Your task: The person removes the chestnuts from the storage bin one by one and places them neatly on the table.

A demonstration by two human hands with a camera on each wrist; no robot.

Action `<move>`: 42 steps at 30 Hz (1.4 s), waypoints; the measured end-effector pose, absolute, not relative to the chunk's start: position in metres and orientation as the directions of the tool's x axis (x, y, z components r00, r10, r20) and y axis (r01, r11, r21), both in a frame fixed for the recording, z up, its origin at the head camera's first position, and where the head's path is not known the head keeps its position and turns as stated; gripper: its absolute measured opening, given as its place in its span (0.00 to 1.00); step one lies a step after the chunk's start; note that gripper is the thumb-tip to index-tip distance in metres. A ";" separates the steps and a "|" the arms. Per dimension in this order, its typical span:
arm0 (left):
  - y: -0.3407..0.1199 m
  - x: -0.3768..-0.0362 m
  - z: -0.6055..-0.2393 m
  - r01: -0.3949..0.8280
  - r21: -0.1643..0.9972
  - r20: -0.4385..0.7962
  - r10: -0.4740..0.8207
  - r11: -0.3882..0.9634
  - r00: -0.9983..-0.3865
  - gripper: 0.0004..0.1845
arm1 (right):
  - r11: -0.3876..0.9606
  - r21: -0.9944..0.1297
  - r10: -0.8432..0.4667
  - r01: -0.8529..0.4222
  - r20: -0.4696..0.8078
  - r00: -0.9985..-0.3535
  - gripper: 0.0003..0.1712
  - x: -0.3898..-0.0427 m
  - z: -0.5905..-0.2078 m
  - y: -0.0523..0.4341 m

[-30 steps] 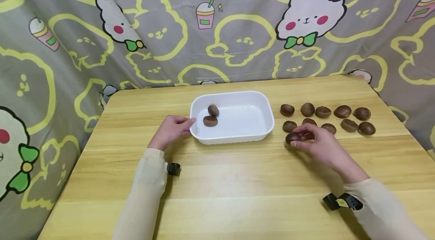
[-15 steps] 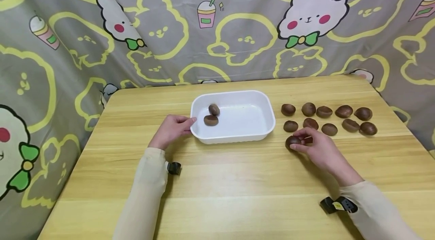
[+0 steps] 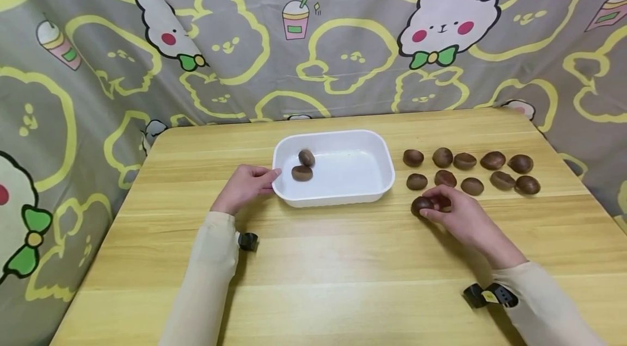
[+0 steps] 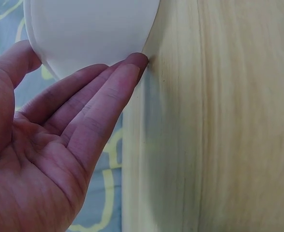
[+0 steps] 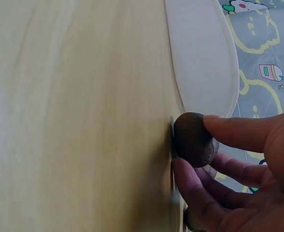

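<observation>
— What do your hands have?

— My right hand (image 3: 460, 214) pinches a chestnut (image 3: 422, 205) low on the wooden surface (image 3: 343, 259), just in front of the loose chestnuts (image 3: 472, 172). My left hand (image 3: 243, 187) lies relaxed, fingers against the white tray (image 3: 377, 193).

— And around them?

— A cartoon-rabbit curtain (image 3: 313, 36) hangs behind the surface. The tray holds two chestnuts (image 3: 303, 166) at its left end.

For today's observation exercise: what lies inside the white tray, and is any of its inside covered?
Two brown chestnuts lie in the left end of the white tray. The rest of its floor shows bare. The left hand touches only the outer rim, covering nothing inside.
</observation>
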State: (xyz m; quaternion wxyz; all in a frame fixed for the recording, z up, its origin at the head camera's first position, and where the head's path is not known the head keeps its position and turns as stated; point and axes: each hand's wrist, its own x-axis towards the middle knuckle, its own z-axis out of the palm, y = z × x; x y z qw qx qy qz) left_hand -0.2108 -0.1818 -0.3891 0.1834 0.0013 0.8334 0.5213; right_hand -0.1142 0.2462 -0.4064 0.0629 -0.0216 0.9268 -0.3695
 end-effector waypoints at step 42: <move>-0.182 -0.210 -0.391 -0.174 0.891 -0.274 0.192 0.419 -0.942 0.26 | 0.413 -0.873 -0.349 -0.261 0.114 -0.930 0.11 -0.188 -0.367 0.129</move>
